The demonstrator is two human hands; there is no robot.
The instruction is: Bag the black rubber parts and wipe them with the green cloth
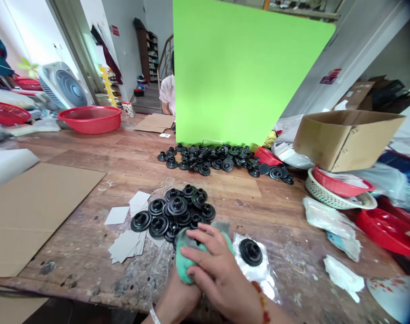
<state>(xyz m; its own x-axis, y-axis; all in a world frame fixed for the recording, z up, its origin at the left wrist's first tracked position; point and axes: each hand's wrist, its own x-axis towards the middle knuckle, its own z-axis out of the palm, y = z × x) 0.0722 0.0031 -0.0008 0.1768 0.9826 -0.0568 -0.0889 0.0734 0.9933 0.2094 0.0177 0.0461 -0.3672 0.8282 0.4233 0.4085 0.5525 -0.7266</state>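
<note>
In the lower middle, a green cloth (184, 266) with a greyish patch is bunched between my two hands. My left hand (188, 285) is underneath it, the fingers mostly hidden by the cloth and the other hand. Over the top lies my right hand (216, 258), its fingers bent around the cloth and pressing on it. Whether anything is inside the cloth cannot be seen. Just beyond the hands rises a pile of black round stepped parts (176, 207). A single black part (251, 252) rests on clear plastic bags (267, 281) to the right.
Grey square cards (129, 245) lie left of the pile. A larger heap of black parts (221, 157) sits before the green board (248, 67). Flat cardboard (33, 211) covers the left. Baskets, a cardboard box (346, 139) and a red basin (390, 229) crowd the right. A person (168, 93) is partly behind the board.
</note>
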